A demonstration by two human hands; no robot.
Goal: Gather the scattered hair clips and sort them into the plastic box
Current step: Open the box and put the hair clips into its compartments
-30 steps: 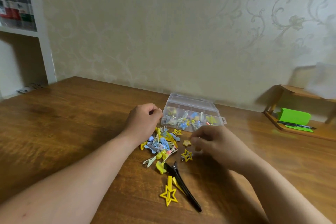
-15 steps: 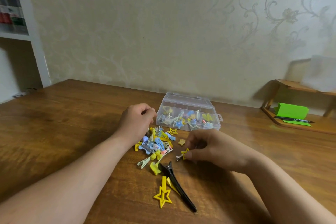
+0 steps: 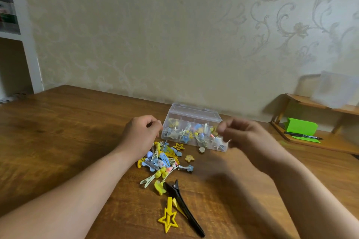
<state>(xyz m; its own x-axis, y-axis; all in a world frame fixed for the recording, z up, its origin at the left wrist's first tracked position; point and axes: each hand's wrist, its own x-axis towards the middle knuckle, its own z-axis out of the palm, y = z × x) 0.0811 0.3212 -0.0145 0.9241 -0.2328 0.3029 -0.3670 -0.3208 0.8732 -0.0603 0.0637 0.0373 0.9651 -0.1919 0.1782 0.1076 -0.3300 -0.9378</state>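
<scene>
Head view.
- Right hand [image 3: 246,137] was off bench [image 3: 58,132]. Half a second earlier it pinched small yellow star clip beside pile. It hung at right front corner of plastic box [image 3: 194,111], fingers curled.
- Judged: drop into compartment under way.
- Left hand [image 3: 139,134] stayed over pile of hair clips [image 3: 161,161] at box's left end, fingers curled.
- Box sat just behind pile, part filled.
- Right hand was blurred. What either hand held could not be told.
- Lid position and compartment sorting were unclear.
</scene>
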